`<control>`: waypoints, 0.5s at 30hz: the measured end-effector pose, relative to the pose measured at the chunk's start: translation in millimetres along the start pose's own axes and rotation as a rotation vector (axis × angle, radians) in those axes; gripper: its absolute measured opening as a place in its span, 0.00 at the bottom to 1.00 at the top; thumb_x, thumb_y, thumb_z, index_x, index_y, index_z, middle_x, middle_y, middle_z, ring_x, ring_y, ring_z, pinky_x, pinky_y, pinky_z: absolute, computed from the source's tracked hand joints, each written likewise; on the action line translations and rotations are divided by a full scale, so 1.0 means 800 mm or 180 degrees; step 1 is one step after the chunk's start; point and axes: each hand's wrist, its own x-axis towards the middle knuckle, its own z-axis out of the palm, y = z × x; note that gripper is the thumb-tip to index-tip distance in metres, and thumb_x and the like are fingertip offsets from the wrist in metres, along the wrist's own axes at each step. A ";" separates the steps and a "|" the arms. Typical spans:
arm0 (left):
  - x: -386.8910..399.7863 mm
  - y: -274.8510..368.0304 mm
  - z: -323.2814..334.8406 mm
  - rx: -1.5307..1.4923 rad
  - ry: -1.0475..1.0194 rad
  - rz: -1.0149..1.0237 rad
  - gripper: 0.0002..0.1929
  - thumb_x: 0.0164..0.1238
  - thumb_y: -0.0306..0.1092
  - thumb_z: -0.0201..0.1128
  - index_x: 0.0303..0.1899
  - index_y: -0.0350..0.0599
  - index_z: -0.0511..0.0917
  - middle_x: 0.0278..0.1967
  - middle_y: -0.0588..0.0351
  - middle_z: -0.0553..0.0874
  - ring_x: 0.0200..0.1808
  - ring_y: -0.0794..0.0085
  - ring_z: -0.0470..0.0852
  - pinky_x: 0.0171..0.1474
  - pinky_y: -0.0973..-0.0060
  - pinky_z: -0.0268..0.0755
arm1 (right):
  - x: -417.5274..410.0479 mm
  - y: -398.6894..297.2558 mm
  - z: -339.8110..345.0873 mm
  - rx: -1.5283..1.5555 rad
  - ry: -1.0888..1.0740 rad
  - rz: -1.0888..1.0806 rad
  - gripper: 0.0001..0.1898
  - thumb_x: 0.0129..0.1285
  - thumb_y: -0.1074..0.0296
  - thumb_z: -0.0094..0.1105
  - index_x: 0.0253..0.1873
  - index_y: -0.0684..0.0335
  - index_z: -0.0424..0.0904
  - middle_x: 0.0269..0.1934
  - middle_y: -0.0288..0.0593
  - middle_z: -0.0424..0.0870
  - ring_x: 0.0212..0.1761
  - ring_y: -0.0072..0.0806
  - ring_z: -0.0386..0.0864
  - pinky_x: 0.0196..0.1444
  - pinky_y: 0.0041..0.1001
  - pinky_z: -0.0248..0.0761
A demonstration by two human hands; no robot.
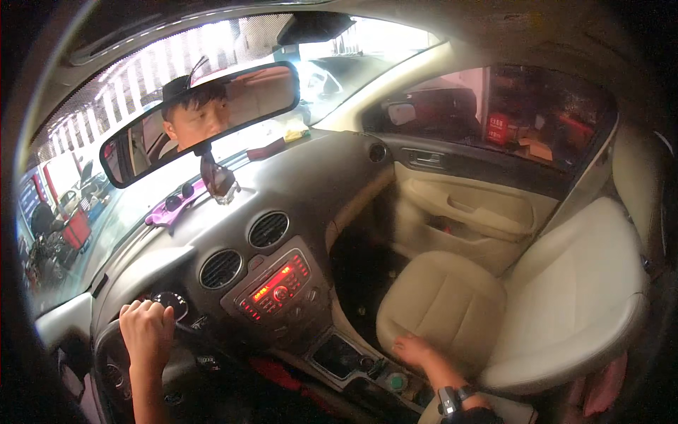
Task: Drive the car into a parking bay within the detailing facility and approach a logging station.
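My left hand (pixel 145 331) is closed over the upper rim of the dark steering wheel (pixel 101 347), its knuckles up in front of the instrument cluster (pixel 170 305). My right hand (pixel 412 350), with a black watch (pixel 448 401) on the wrist, hovers or rests at the inner edge of the beige front passenger seat (pixel 442 302). Its fingers are slightly curled and blurred; whether they touch the seat or hold anything is not clear. Close to that hand lies the centre console, with a gear-lever surround (pixel 339 355) and a round green-topped item (pixel 395 381).
A car radio (pixel 275 286) glows red below two round air vents (pixel 268 229). On the dashboard sit sunglasses (pixel 179 197) on a purple cloth (pixel 164 214). A pendant (pixel 218 177) hangs beneath the rear-view mirror (pixel 198 122), which reflects a person. The passenger door (pixel 471 206) appears closed.
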 end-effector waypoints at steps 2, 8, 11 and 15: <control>0.001 0.001 0.001 -0.0039 0.0034 0.0035 0.13 0.54 0.36 0.62 0.17 0.42 0.72 0.22 0.50 0.78 0.30 0.54 0.77 0.39 0.60 0.64 | 0.014 0.024 0.026 0.0006 0.0138 -0.0128 0.20 0.65 0.52 0.53 0.56 0.56 0.77 0.56 0.54 0.76 0.60 0.48 0.72 0.63 0.40 0.65; 0.002 0.009 0.005 0.0060 -0.0007 0.0173 0.12 0.52 0.37 0.64 0.17 0.44 0.73 0.21 0.51 0.79 0.30 0.57 0.78 0.39 0.60 0.65 | 0.017 0.027 0.026 0.0123 0.0192 -0.0423 0.20 0.66 0.53 0.53 0.56 0.58 0.77 0.55 0.52 0.76 0.60 0.48 0.71 0.63 0.40 0.65; 0.000 0.018 0.006 0.0026 -0.0091 0.0226 0.12 0.51 0.38 0.65 0.16 0.46 0.74 0.20 0.53 0.79 0.30 0.58 0.79 0.40 0.61 0.66 | 0.023 0.030 0.029 0.0064 0.0106 -0.0402 0.21 0.66 0.53 0.53 0.58 0.58 0.76 0.56 0.51 0.76 0.60 0.47 0.72 0.63 0.40 0.65; -0.007 0.037 0.007 0.0127 -0.0427 0.0460 0.15 0.53 0.48 0.67 0.18 0.51 0.78 0.22 0.57 0.82 0.30 0.66 0.81 0.40 0.64 0.69 | 0.029 0.034 0.034 0.0105 -0.0121 -0.0331 0.21 0.65 0.54 0.54 0.58 0.59 0.76 0.56 0.52 0.77 0.58 0.44 0.74 0.62 0.40 0.65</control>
